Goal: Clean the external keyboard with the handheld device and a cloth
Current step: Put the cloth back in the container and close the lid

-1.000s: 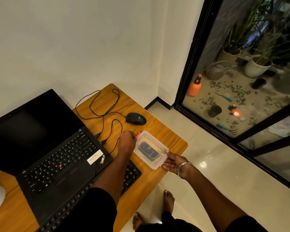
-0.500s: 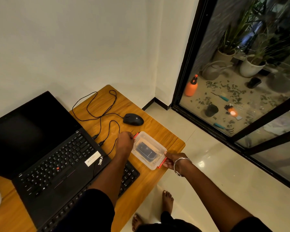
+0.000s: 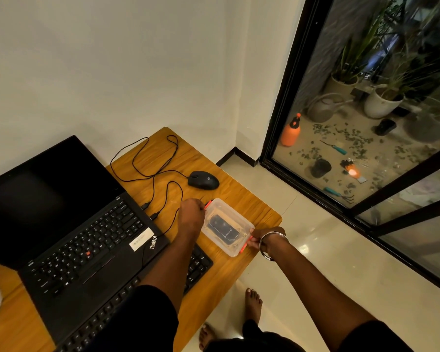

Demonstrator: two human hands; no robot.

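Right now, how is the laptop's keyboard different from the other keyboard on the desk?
The laptop keyboard is built into the open laptop and shows fully; the external keyboard lies flat on the desk in front of it, mostly hidden by the laptop and the left arm. The laptop keyboard has a red dot in its middle; no such dot shows on the external keyboard. Both have black keys.

White wall (image 3: 112, 59), glossy tiled floor (image 3: 341, 275).

On your wooden desk (image 3: 252, 207) sit an open black ThinkPad laptop (image 3: 87, 240) and a wired black mouse (image 3: 203, 180); beyond the glass door (image 3: 366, 153) stands an orange spray bottle (image 3: 290, 132).
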